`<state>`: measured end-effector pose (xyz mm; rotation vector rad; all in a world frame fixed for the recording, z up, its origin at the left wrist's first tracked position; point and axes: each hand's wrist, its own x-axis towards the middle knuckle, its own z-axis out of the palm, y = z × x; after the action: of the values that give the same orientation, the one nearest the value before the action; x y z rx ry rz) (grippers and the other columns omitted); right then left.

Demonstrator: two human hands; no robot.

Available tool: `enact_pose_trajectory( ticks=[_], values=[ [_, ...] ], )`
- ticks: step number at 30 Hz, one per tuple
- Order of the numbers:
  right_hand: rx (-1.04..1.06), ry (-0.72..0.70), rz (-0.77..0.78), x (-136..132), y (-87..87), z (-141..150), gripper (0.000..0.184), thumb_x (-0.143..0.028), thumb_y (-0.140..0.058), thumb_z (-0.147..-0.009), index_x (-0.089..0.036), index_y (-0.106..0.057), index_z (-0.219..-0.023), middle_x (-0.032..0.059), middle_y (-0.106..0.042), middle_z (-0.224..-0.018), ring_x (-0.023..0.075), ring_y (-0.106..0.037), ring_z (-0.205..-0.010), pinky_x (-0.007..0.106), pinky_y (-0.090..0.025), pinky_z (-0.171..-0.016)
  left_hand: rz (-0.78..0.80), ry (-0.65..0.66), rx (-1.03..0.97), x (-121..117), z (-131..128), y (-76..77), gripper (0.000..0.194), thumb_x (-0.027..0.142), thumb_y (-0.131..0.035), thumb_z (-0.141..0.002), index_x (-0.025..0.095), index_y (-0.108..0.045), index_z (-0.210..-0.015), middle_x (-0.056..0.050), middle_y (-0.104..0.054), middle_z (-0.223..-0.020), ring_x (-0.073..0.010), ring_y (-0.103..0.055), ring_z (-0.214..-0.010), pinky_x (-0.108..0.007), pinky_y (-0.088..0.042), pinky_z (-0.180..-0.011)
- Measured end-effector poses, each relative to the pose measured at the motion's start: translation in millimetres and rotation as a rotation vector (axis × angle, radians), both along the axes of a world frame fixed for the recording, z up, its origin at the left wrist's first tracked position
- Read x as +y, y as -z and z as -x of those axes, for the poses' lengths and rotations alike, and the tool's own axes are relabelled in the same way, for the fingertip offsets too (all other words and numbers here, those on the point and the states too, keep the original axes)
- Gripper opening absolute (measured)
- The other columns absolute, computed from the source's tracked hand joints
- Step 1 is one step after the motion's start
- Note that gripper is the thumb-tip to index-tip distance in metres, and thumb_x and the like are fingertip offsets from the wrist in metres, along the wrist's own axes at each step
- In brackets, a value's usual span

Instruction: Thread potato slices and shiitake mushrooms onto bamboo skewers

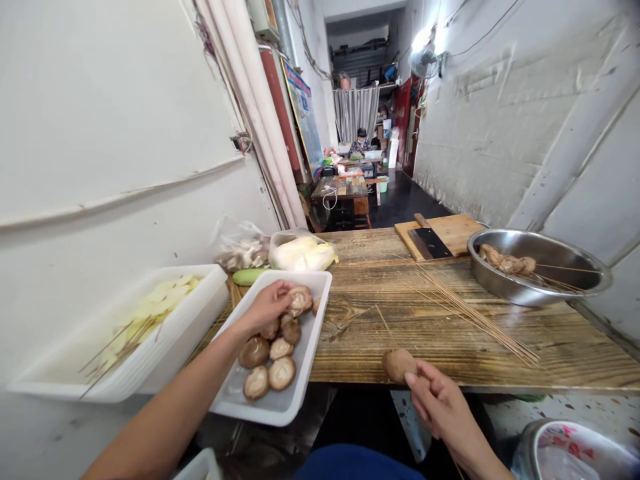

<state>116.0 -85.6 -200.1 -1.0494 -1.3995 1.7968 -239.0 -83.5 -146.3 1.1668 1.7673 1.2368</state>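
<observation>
My left hand (270, 307) reaches into a white plastic tray (300, 400), its fingers closed on the edge of a shiitake mushroom (301, 300) at the far end. Several more brown-capped shiitakes (254, 352) lie in that tray, some gill side up. Over the table's front edge, my right hand (440, 403) grips a thin bamboo skewer (384, 321). A shiitake mushroom (399, 365) is threaded on it, against my thumb and fingertips. The skewer's tip sticks out beyond the cap, and its other end shows below the hand.
Loose bamboo skewers (475, 310) lie on the wooden table (350, 333). At right stands a steel basin (540, 287) with skewered mushrooms; behind is a cleaver (430, 243) on a cutting board (457, 230). White trays (200, 320) of pale slices stand left. A person (360, 143) sits far back.
</observation>
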Motion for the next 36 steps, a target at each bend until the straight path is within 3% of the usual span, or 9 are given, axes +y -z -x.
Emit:
enact_pose_trajectory(
  ticks=[4,8,12,17,24,28,33,36],
  values=[
    [0.010,-0.057,-0.086,-1,-15.7,4,0.041,-0.055,-0.059,-0.081,-0.015,-0.057,-0.093,-0.0109,-0.036,-0.042,0.0018,-0.023,-0.033,0.014,-0.018,-0.033,-0.007,0.030,-0.591,3,-26,-22.7,0.022,0.023,-0.066,-0.074,0.016,-0.053,-0.091,-0.005,-0.061,-0.086,-0.0182,-0.063,-0.080,-0.032,-0.054,-0.072],
    [0.126,-0.179,-0.013,-2,-28.3,9,0.034,-0.050,-0.055,-0.086,-0.017,-0.054,-0.082,-0.0123,-0.036,-0.035,0.0009,-0.021,-0.026,0.013,-0.016,-0.030,0.039,0.097,-0.858,13,-64,-32.8,0.006,0.010,-0.057,-0.081,0.012,-0.055,-0.086,-0.009,-0.063,-0.087,-0.0177,-0.066,-0.084,-0.026,-0.055,-0.075],
    [0.321,-0.186,0.202,-7,-36.5,9,0.033,-0.049,-0.059,-0.084,-0.018,-0.051,-0.081,-0.0145,-0.033,-0.034,0.0007,-0.016,-0.023,0.012,-0.017,-0.025,0.074,0.080,-0.926,22,-99,-36.2,0.008,0.006,-0.051,-0.084,0.010,-0.057,-0.087,-0.011,-0.063,-0.091,-0.0191,-0.066,-0.088,-0.029,-0.055,-0.082],
    [0.366,-0.126,0.247,-12,-39.4,2,0.034,-0.049,-0.063,-0.081,-0.017,-0.052,-0.080,-0.0144,-0.034,-0.034,0.0002,-0.016,-0.023,0.011,-0.017,-0.024,0.083,0.059,-0.979,30,-125,-41.8,0.013,0.005,-0.045,-0.086,0.010,-0.057,-0.085,-0.011,-0.063,-0.093,-0.0196,-0.064,-0.093,-0.027,-0.055,-0.080],
    [0.335,-0.039,0.196,-11,-31.9,-4,0.032,-0.048,-0.062,-0.083,-0.018,-0.051,-0.081,-0.0148,-0.032,-0.035,-0.0004,-0.014,-0.025,0.011,-0.013,-0.027,0.124,0.143,-1.154,37,-128,-40.3,0.012,0.016,-0.043,-0.085,0.015,-0.055,-0.082,-0.009,-0.060,-0.083,-0.0157,-0.058,-0.068,-0.028,-0.049,-0.056],
    [0.325,-0.057,0.195,-12,-29.0,-1,0.033,-0.049,-0.062,-0.083,-0.017,-0.051,-0.081,-0.0142,-0.033,-0.035,-0.0002,-0.015,-0.025,0.012,-0.014,-0.027,0.161,0.156,-1.263,41,-133,-41.7,0.020,0.033,-0.049,-0.081,0.014,-0.053,-0.076,-0.011,-0.058,-0.080,-0.0183,-0.056,-0.067,-0.028,-0.044,-0.051],
    [0.269,-0.047,0.165,-17,-28.8,1,0.039,-0.052,-0.062,-0.081,-0.014,-0.055,-0.090,-0.0146,-0.033,-0.034,0.0003,-0.015,-0.026,0.012,-0.014,-0.027,0.126,0.093,-1.229,48,-141,-43.6,0.004,0.018,-0.053,-0.073,0.015,-0.050,-0.073,-0.009,-0.058,-0.078,-0.0174,-0.058,-0.070,-0.022,-0.037,-0.046],
    [0.258,-0.044,0.164,-18,-28.2,1,0.042,-0.053,-0.062,-0.080,-0.014,-0.055,-0.092,-0.0148,-0.033,-0.034,0.0003,-0.015,-0.026,0.012,-0.014,-0.027,0.138,0.126,-1.269,50,-141,-41.0,0.013,0.018,-0.050,-0.063,0.017,-0.050,-0.075,-0.007,-0.056,-0.074,-0.0182,-0.057,-0.065,-0.027,-0.043,-0.050]
  ],
)
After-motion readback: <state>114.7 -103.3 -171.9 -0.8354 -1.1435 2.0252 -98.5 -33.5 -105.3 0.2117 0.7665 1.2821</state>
